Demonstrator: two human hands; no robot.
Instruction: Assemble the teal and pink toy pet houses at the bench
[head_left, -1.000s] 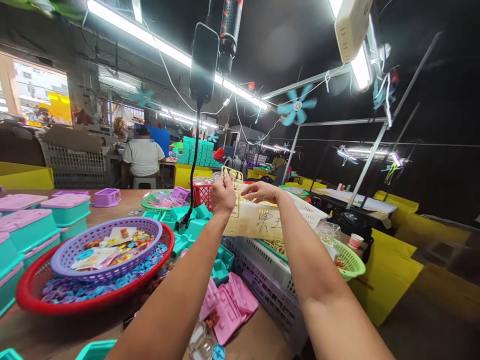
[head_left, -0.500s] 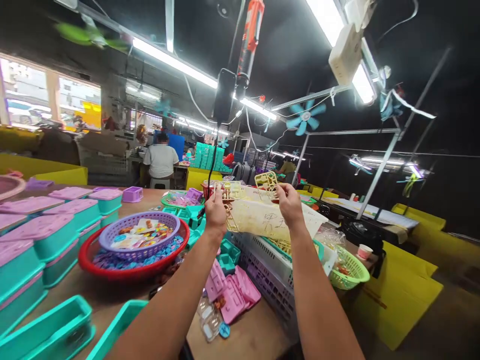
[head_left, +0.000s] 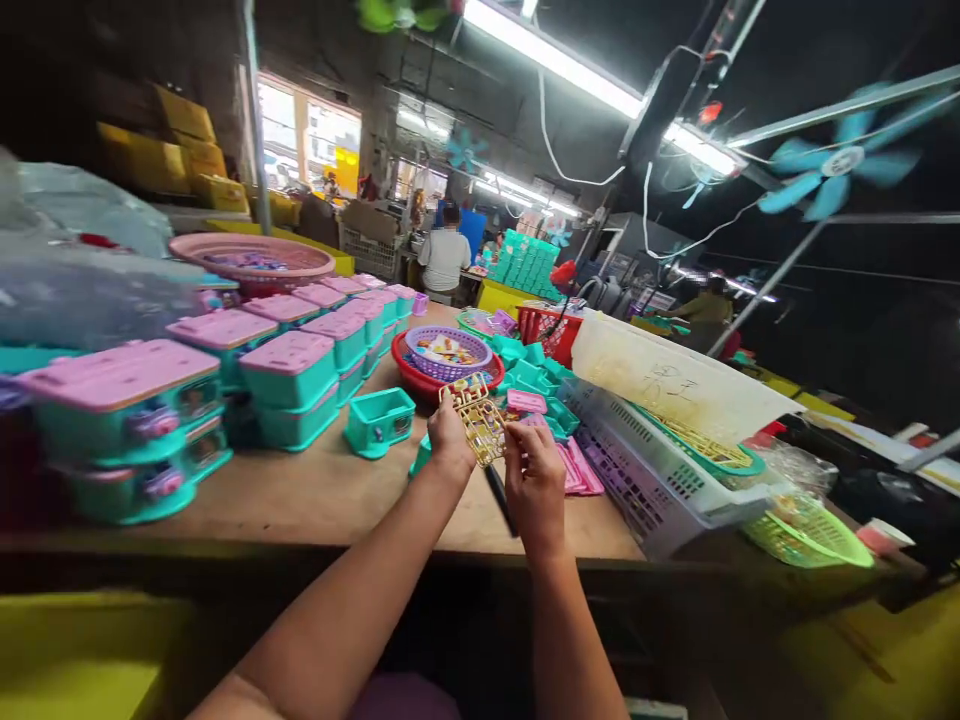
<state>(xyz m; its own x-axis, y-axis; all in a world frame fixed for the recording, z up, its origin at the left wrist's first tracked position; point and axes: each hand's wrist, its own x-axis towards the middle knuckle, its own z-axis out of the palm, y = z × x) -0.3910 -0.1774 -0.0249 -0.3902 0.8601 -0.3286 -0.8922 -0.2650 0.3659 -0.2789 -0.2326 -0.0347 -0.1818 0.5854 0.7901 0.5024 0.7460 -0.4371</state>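
Gold plastic sprues [head_left: 484, 432], flat frames with small moulded parts, hang between my two hands over the table. My left hand [head_left: 451, 442] is closed on their left edge, thumb on top. At the lower right edge, the fingers of my right hand [head_left: 534, 475] pinch the same frames. Whether two frames overlap there is hard to tell. Just behind them sits a purple basket [head_left: 424, 345] of small pieces in a red basin [head_left: 405, 375]. A dark rod-like tool [head_left: 499, 500] lies below the sprues, and pink plastic lids [head_left: 581, 470] rest to the right.
Stacked turquoise boxes with pink lids [head_left: 291, 352] fill the left side. An uncovered turquoise box [head_left: 380, 420] stands nearer. To the right are a grey crate [head_left: 615, 480], a whitish sheet or bin wall [head_left: 667, 375] and a green basket [head_left: 814, 540]. A co-worker [head_left: 445, 258] sits farther back.
My hands have come down and closer together, from beside the whitish sheet to over the table, bringing the sprues along. The view has swung left and down.
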